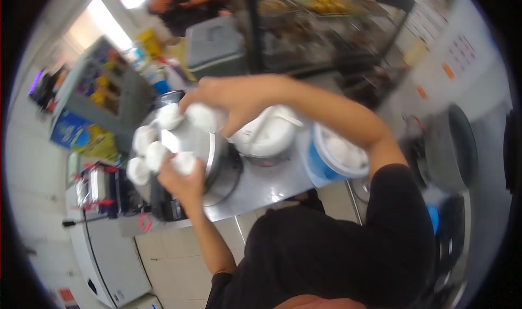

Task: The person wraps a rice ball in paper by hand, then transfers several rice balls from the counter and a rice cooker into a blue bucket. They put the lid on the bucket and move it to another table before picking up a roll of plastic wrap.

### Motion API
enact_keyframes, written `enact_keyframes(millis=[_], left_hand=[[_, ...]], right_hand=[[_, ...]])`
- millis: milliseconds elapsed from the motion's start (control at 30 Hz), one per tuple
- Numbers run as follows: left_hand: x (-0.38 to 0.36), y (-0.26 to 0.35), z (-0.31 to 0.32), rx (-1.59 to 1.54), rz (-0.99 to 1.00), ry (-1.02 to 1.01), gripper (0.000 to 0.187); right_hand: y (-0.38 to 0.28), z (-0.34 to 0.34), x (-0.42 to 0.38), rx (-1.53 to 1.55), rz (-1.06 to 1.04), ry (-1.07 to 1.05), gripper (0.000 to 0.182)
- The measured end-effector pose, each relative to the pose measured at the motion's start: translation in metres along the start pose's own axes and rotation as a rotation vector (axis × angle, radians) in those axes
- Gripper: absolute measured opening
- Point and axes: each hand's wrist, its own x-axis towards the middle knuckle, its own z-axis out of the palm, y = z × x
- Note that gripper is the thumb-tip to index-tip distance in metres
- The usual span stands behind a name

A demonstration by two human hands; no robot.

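Over the steel steamer (209,156) on the worktop (272,181), the left grip (182,178) pinches a white bun (184,162) while the right grip (228,99) pinches another bun (204,116).

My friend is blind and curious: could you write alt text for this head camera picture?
Two bare hands place white buns on a round metal steamer tray: the right hand grips one bun at the far side, the left hand holds another at the near side. A blue tub of more buns stands beside it.

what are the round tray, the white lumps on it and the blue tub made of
Round tray: shiny grey with bright reflections, likely steel. White lumps: matte, soft-looking, perhaps dough; blur leaves it open. Blue tub: flat even colour, probably plastic.
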Motion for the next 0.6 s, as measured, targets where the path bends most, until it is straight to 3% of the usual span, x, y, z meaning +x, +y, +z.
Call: enact_keyframes(millis=[100,167,233,300,333,433,600], left_hand=[[0.003,0.043,-0.009,-0.150,-0.064,-0.047,0.055],[0.002,0.083,-0.004,-0.362,-0.065,-0.163,0.058],[-0.010,0.154,0.003,-0.666,-0.063,-0.397,0.060],[-0.027,0.207,0.026,-0.735,0.346,-0.528,0.060],[-0.039,0.235,0.036,-0.789,0.432,-0.648,0.061],[-0.088,0.308,0.070,-0.860,0.622,-0.909,0.060],[-0.149,0.339,0.120,-0.710,0.668,-1.017,0.061]], right_hand=[[0.013,-0.038,-0.149,-0.104,0.088,0.163,0.092],[-0.001,-0.047,-0.242,-0.124,0.371,0.233,0.092],[-0.025,-0.035,-0.302,-0.103,0.871,0.217,0.094],[-0.008,-0.007,-0.355,-0.171,0.998,0.158,0.095],[0.005,0.013,-0.378,-0.201,1.062,0.128,0.096],[0.028,0.058,-0.411,-0.234,0.980,0.249,0.096],[0.030,0.072,-0.425,-0.232,0.896,0.368,0.095]])
